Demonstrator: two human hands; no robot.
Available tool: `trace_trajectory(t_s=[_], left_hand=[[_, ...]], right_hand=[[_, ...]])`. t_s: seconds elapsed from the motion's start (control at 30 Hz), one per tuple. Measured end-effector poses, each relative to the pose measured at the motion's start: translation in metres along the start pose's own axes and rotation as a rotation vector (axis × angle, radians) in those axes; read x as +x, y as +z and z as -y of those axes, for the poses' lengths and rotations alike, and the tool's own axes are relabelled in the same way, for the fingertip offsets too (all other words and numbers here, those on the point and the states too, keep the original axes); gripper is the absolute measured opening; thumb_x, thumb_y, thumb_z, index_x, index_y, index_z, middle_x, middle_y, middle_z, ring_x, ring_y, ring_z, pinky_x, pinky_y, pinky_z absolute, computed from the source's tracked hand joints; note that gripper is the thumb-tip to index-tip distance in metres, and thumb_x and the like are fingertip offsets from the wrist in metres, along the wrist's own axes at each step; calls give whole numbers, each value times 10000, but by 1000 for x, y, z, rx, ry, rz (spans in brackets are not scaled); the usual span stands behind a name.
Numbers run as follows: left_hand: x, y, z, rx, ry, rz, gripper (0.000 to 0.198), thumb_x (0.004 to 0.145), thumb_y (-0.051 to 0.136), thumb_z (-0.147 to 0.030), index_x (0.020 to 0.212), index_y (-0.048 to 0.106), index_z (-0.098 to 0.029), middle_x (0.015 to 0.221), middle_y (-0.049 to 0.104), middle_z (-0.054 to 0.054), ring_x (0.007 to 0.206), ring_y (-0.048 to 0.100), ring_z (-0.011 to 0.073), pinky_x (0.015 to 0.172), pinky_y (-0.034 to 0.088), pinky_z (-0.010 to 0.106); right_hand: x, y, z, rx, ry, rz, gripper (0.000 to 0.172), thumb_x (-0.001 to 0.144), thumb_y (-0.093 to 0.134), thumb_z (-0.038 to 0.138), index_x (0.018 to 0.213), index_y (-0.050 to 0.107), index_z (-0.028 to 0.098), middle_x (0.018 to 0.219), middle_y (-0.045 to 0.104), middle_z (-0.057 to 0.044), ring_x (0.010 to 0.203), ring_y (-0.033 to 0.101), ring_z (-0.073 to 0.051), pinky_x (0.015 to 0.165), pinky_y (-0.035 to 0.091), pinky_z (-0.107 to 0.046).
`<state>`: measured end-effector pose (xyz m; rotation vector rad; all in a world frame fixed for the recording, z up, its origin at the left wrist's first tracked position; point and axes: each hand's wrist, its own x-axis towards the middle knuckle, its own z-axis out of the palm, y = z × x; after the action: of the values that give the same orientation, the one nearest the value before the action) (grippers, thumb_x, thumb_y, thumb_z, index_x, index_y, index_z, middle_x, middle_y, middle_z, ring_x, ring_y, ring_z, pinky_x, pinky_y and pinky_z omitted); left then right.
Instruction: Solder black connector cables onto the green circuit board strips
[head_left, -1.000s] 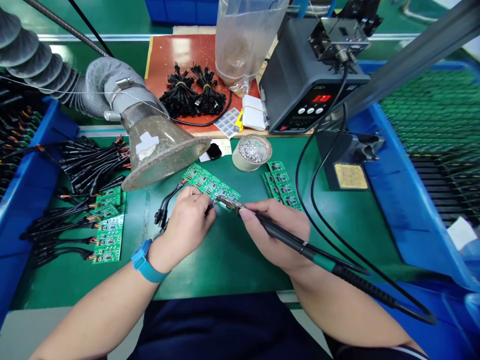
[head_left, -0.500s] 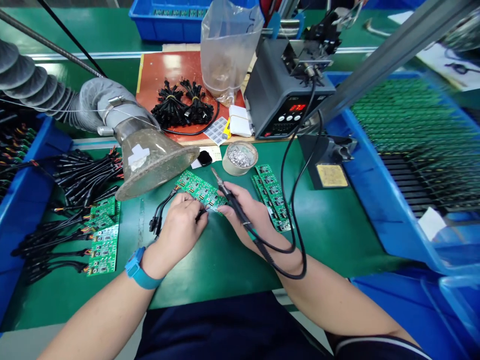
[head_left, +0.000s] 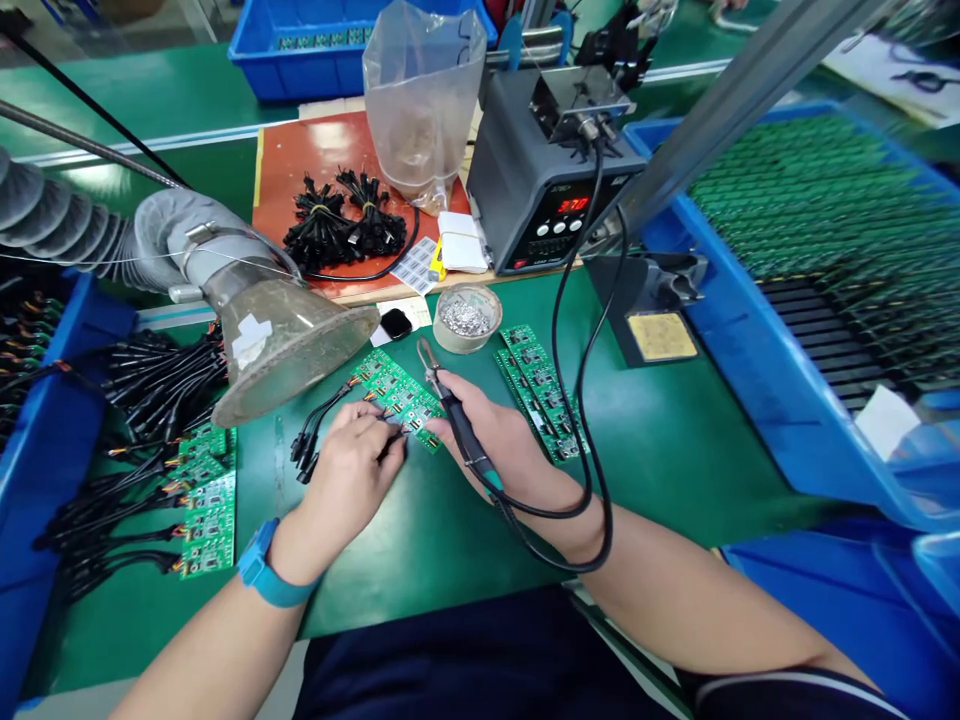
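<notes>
Comparing with half a second ago: right hand (head_left: 501, 445) and iron (head_left: 450, 400) have slid a little left and toward the body, tip lifted just clear of the board (head_left: 397, 392), pointing up toward the tin (head_left: 466, 318). A full second ago the iron lay flat across the board's near end; now it stands steeper.

Right hand: fingers wrapped tight round the iron's black grip, pen fashion, wrist resting on the green mat (head_left: 675, 440), cord looped over the forearm.

Left hand (head_left: 352, 470): palm down, fingers curled, pinching a thin wire (head_left: 393, 438) at the board's near edge; blue wristband (head_left: 266, 575) on the wrist. Pose hardly altered since earlier.

Board: on the mat between both hands, just below the fume hood (head_left: 289, 340).

Further boards (head_left: 541, 388): right of the iron, untouched.

Station (head_left: 540, 185): behind, red display lit.
</notes>
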<state>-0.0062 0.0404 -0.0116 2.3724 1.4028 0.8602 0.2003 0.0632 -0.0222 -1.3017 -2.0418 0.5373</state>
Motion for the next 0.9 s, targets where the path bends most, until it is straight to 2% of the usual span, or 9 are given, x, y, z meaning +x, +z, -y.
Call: trace_trajectory(t_s=[0.17, 0.33, 0.4, 0.47, 0.6, 0.9], left_hand=[[-1, 2, -2, 8, -14, -6, 107, 943, 630, -162, 839, 645, -183, 764, 682, 63, 894, 630, 258, 893, 564, 491], [-3, 2, -1, -2, -53, 3, 48, 943, 632, -167, 928, 662, -201, 835, 706, 61, 952, 637, 265, 892, 557, 492], [-3, 1, -1, -13, -54, 6, 47, 947, 630, -170, 938, 664, -203, 836, 709, 59, 945, 640, 262, 897, 552, 497], [-3, 1, -1, -23, -52, 7, 46, 952, 628, -174, 947, 665, -201, 834, 714, 59, 935, 644, 259, 898, 551, 496], [-3, 0, -1, -33, -44, 10, 41, 955, 628, -173, 937, 664, -185, 840, 725, 73, 951, 649, 263, 907, 555, 490], [-5, 2, -1, -34, -53, -19, 39, 951, 637, -169, 965, 670, -185, 862, 731, 77, 967, 648, 270, 882, 570, 488]], right_hand=[[2, -9, 4, -3, -51, -43, 426, 1002, 626, 369, 1383, 578, 184, 1054, 787, -101, 851, 772, -246, 752, 628, -333], [2, -34, 20, 120, -101, -178, 224, 970, 685, 332, 1172, 687, 236, 1018, 790, -67, 828, 754, -211, 783, 624, -339], [1, -42, 25, 177, -61, -193, 136, 959, 688, 303, 1078, 699, 238, 955, 788, -43, 774, 741, -184, 727, 614, -312], [1, -46, 29, 202, -28, -185, 55, 945, 664, 271, 967, 697, 234, 805, 761, -6, 645, 700, -149, 621, 579, -271], [2, -46, 31, 219, -22, -121, 56, 891, 647, 208, 842, 662, 231, 603, 660, 54, 502, 620, -110, 518, 504, -226], [3, -42, 32, 244, 14, -93, 93, 869, 642, 204, 782, 640, 236, 551, 623, 69, 448, 568, -101, 473, 466, -220]])
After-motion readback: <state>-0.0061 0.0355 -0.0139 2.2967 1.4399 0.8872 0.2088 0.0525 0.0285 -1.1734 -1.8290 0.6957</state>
